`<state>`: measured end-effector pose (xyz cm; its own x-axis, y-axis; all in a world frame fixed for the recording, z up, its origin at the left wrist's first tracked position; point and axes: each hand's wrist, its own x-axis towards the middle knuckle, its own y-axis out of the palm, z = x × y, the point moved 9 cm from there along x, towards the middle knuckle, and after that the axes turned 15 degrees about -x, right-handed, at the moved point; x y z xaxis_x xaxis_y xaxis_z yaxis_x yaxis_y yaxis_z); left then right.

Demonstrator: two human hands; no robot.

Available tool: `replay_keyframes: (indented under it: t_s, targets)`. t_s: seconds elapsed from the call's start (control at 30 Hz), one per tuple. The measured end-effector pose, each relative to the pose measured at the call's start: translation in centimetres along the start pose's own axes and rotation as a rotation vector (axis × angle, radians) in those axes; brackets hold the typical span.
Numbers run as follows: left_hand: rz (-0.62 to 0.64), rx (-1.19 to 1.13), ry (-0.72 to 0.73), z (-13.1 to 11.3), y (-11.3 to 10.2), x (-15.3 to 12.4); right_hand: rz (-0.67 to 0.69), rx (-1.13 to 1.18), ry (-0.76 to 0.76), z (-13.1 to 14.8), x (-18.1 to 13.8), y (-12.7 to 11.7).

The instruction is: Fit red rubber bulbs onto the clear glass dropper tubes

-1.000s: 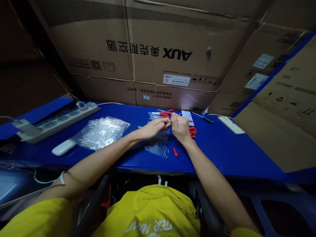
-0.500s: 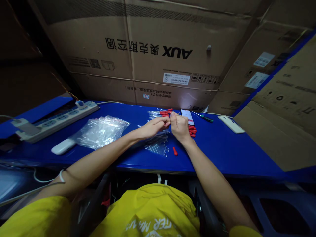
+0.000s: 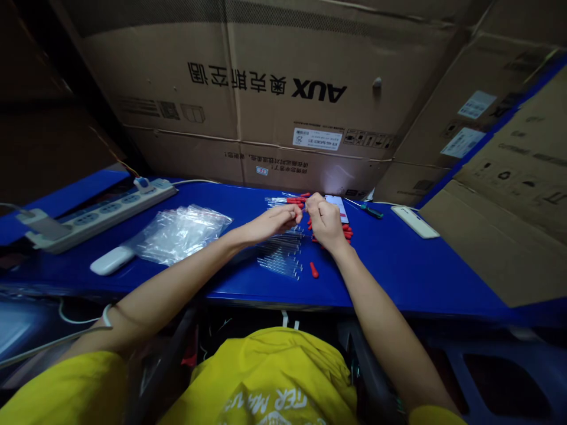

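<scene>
Centrally, your left hand (image 3: 278, 221) and right hand (image 3: 326, 221) curl close together, whether pinching anything impossible to tell, clear tubes (image 3: 280, 265) below your left, long axes slanting gently down rightward, a loose red bulb (image 3: 314, 270) below your right, wide end toward the bottom edge.

Whatever sits between the fingertips of my left hand (image 3: 273, 223) and right hand (image 3: 326, 223) is too small and too covered for me to make out. My left hand hides part of the clear tubes (image 3: 281, 260) beneath it; my right covers some red bulbs (image 3: 348, 229) and the near corner of the phone (image 3: 339, 203) just behind. Beyond both hands, the cardboard (image 3: 266, 35) runs out of view at the top, its finest print unreadable. Nearer me, the bottom edge crops my yellow shirt (image 3: 266, 372).
</scene>
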<state>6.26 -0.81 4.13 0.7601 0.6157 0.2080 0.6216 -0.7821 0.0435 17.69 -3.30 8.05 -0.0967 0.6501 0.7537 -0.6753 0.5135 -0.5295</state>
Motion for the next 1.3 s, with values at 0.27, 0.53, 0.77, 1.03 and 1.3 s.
replay_keyframes:
  t_s: [0.27, 0.53, 0.77, 1.03, 1.3]
  targets:
    - [-0.182, 0.631, 0.336, -1.8, -0.5, 0.1, 0.011, -0.134, 0.297, -1.2, -1.3, 2.0]
    - [-0.201, 0.642, 0.336, -1.8, -0.3, 0.3, -0.017, 0.020, 0.300, -0.7, -1.1, 2.1]
    - [-0.223, 0.590, 0.292, -1.5, -0.5, 0.5, -0.026, -0.006, 0.282, -0.6, -1.1, 2.2]
    - [-0.227, 0.477, 0.254, -0.9, -0.8, 0.7, -0.001, -0.027, 0.278, -0.7, -1.2, 2.4]
    - [-0.016, 0.619, 0.260, -1.0, 0.2, 0.1, 0.052, 0.084, 0.309, -3.1, -0.9, 2.1]
